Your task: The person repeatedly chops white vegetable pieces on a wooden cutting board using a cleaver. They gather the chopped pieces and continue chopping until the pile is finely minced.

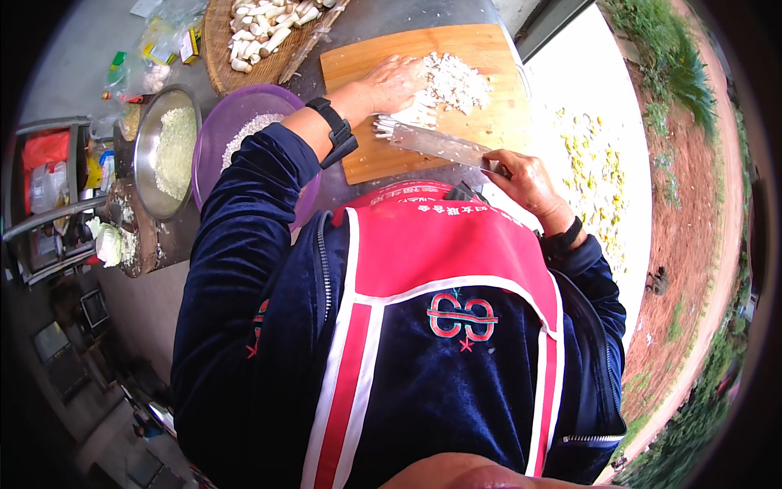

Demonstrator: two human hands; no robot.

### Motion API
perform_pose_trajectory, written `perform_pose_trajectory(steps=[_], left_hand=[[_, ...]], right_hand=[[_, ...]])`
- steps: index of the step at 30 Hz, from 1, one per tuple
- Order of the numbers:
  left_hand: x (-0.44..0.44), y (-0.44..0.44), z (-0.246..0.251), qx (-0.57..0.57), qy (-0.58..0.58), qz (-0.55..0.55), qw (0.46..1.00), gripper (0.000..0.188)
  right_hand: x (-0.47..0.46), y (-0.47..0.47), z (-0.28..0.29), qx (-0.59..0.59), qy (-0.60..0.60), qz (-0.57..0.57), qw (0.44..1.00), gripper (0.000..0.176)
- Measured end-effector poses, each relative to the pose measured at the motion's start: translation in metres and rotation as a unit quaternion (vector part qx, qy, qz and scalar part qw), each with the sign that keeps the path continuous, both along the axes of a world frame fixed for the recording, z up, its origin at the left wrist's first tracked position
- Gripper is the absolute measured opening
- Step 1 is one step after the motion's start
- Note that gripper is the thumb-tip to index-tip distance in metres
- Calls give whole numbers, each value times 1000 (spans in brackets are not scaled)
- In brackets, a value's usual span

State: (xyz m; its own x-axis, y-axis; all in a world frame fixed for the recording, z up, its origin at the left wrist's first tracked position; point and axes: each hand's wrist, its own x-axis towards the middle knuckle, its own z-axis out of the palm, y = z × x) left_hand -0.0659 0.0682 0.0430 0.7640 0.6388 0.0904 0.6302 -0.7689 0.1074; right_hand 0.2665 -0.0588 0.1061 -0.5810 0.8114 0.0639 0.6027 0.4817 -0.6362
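My right hand (524, 177) grips the handle of a broad cleaver (437, 144). Its blade lies low over a wooden cutting board (379, 160), beside a bundle of thin white mushroom strips (421, 113). My left hand (396, 82) rests on those strips and holds them against the board, its fingers partly covering them. Just past the fingertips, finely diced mushroom (459, 84) is heaped on the board. A purple plastic basin (211, 137) holds more white diced pieces, partly hidden under my left forearm.
A woven bamboo tray (214, 46) carries whole king oyster mushrooms (263, 30). Beside the basin stands a steel bowl (145, 147) of pale chopped food. A cabbage piece (109, 243) lies by a round wooden block (143, 244). Plastic bags (137, 73) lie farther left.
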Motion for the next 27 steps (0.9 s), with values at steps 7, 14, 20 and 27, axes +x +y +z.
perform_pose_trajectory(steps=[7, 14, 20, 27], left_hand=[[-1, -36, -3, 4, -20, 131, 991, 31], [8, -76, -1, -59, -5, 163, 985, 84], [19, -95, -18, -21, -10, 241, 970, 72], [36, -106, -16, 21, -66, 348, 935, 75]], right_hand=[[28, 8, -18, -103, 36, -87, 990, 18], [17, 29, -27, -197, 113, -167, 959, 24], [4, 27, -25, -251, 99, -144, 952, 28], [-13, 34, -30, -202, 59, -113, 971, 32]])
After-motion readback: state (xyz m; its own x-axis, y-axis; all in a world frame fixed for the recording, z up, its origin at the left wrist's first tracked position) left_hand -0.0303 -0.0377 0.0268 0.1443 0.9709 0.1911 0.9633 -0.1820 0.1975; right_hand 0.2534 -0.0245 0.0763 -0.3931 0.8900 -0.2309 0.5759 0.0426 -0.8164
